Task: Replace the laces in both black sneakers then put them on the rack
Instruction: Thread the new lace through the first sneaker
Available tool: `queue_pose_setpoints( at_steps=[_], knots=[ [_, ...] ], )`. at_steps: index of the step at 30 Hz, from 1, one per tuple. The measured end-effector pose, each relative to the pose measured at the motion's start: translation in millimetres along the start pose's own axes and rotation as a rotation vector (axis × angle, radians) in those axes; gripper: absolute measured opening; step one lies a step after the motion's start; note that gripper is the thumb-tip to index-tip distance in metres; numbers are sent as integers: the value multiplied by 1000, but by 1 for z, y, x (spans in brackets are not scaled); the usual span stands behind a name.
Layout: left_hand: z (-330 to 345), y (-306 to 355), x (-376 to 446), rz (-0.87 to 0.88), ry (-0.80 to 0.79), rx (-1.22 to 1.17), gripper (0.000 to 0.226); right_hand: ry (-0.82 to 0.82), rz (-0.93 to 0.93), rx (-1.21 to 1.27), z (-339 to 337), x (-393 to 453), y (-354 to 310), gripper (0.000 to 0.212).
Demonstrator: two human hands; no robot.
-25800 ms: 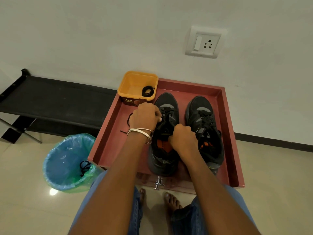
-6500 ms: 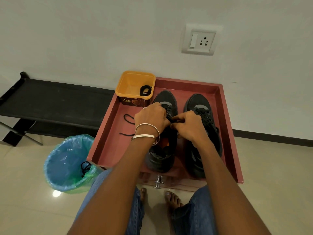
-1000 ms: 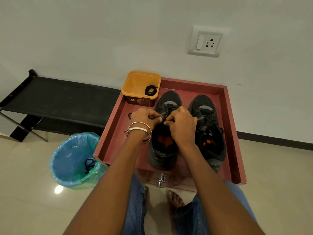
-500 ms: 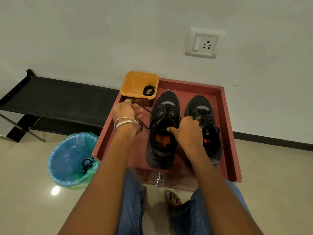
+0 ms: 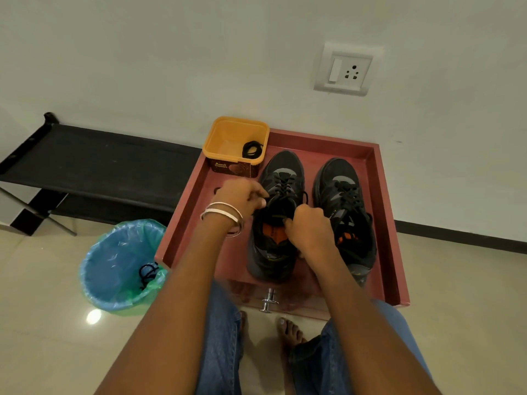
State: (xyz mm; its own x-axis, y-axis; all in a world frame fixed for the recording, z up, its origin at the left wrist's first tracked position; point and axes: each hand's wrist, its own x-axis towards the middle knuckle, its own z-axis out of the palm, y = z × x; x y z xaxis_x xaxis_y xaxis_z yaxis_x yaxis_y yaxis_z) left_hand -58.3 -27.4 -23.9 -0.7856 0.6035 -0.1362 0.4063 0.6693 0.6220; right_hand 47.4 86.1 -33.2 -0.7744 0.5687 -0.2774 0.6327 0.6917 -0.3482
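Observation:
Two black sneakers stand side by side in a red tray (image 5: pixel 383 223). The left sneaker (image 5: pixel 278 178) has a black lace threaded through its front eyelets. My left hand (image 5: pixel 241 195), with two bangles on the wrist, pinches one end of that lace at the shoe's left side. My right hand (image 5: pixel 309 228) is closed over the tongue and the other lace end, above the orange insole. The right sneaker (image 5: pixel 342 192) is laced and stands untouched. A coiled black lace (image 5: pixel 252 149) lies in a yellow tub (image 5: pixel 228 138) at the tray's far left corner.
A low black rack (image 5: pixel 94 161) runs along the wall to the left. A bin (image 5: pixel 114 263) with a blue-green liner stands on the floor beside the tray, a black lace (image 5: pixel 147 273) hanging at its rim. My bare feet are under the tray's front edge.
Half a second ago my left hand had pulled the lace out to the left; it has come back to the shoe's left side. My right hand stays on the tongue.

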Motion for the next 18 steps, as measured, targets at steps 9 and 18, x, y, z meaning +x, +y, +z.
queue_pose_setpoints(
  at_steps=[9, 18],
  knots=[
    [-7, -3, -1, -134, 290, -503, 11, -12, 18, 35, 0, -1, -1, 23],
    [-37, -27, 3, -93, 413, -2124, 26, -13, 30, 41, -1, -1, -4, 23]
  ],
)
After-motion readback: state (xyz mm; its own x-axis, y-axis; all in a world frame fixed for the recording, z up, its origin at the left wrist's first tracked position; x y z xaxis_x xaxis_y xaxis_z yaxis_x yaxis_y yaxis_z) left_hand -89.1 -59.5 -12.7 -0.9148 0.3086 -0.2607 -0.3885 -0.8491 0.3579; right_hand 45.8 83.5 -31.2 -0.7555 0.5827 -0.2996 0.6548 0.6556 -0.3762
